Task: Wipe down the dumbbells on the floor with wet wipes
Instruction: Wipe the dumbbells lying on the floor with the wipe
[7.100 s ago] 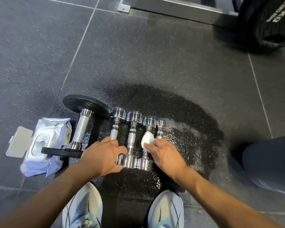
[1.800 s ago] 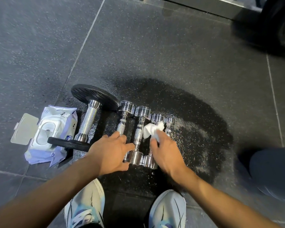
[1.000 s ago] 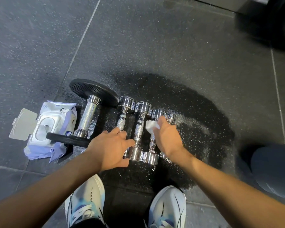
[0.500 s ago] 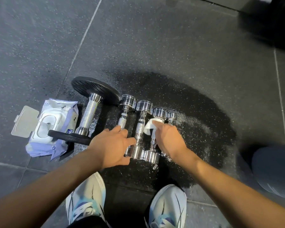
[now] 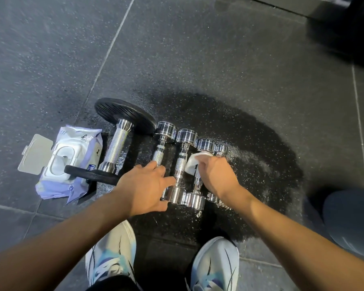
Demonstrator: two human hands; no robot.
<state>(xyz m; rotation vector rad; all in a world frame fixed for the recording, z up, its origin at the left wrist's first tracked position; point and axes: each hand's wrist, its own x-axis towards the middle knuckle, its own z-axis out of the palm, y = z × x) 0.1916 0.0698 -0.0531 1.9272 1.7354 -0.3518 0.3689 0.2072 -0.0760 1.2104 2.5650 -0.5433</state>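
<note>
Progress looks to be past the middle, though that is a judgement. Five dumbbells lie side by side on the rubber floor (image 5: 198, 59), and the white wet wipe (image 5: 192, 167) sits against the third chrome dumbbell (image 5: 206, 144), up near its far head, with only the smallest chrome dumbbell (image 5: 221, 148) to its right. Whether the largest chrome dumbbell (image 5: 166, 129), the second chrome dumbbell (image 5: 186, 135) or the plate-loaded dumbbell (image 5: 118, 148) at the left end have been cleaned cannot be told from their shine. A dark wet patch (image 5: 261, 143) spreads under and beyond the row. The pack of wet wipes (image 5: 72, 162) lies just left of the plate-loaded one with its lid flipped open, so fresh wipes are at hand. The right hand (image 5: 216, 177) reaches over the two smallest dumbbells, knuckles up, fingers curled round the bunched wipe and pressing it to the handle. The left hand (image 5: 145, 185) lies flat, fingers nearly straight, across the near end of the largest chrome dumbbell. It grips nothing and is apparently steadying the row.
</note>
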